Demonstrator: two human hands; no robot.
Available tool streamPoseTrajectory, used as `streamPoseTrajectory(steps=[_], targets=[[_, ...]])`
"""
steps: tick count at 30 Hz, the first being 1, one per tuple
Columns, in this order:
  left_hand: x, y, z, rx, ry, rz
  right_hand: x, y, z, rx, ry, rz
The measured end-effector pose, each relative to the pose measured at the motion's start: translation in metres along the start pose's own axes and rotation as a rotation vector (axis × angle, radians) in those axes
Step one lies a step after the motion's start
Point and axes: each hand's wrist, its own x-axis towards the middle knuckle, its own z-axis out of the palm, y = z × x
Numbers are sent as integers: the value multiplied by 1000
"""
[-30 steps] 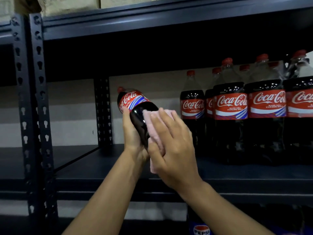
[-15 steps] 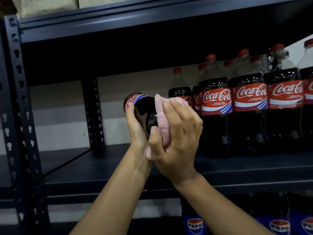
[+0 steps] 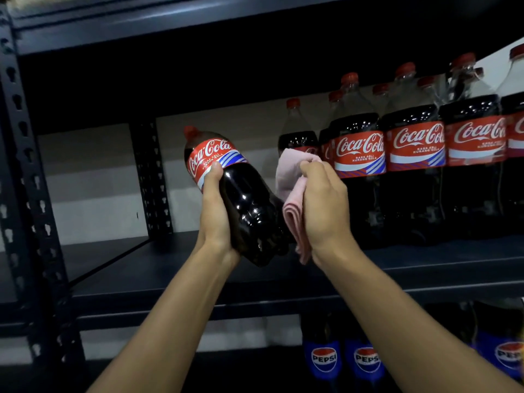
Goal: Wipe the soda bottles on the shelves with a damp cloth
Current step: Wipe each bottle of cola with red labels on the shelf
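My left hand (image 3: 216, 214) grips a large Coca-Cola bottle (image 3: 241, 194) with a red cap and red label, tilted with its cap up and to the left, held in the air above the dark shelf (image 3: 175, 268). Just right of the bottle, my right hand (image 3: 323, 205) holds a folded pink cloth (image 3: 292, 194); the cloth is a little apart from the bottle's side. A row of upright Coca-Cola bottles (image 3: 414, 154) stands on the same shelf to the right.
Dark metal shelving with a perforated upright (image 3: 31, 194) on the left and another shelf board (image 3: 170, 26) overhead. Pepsi bottles (image 3: 324, 355) stand on the shelf below at the right. The left part of the middle shelf is bare.
The bottle has swung from base-toward-me to more upright, label showing. My right hand with the cloth has come off the bottle's base and moved to its right side.
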Motion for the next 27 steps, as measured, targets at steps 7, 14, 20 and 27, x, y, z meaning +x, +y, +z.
streamPoseTrajectory(steps=[7, 14, 20, 27], targets=[[5, 6, -20, 124, 77, 93, -17, 32, -36, -1358, -365, -332], [16, 13, -37, 264, 228, 163, -33, 33, -29, -1508, -835, -53], [20, 16, -48, 385, 236, 187, 1, 41, -8, -1438, -916, 230], [26, 26, -72, 636, 278, 264, 32, 29, 24, -1110, -873, 73]])
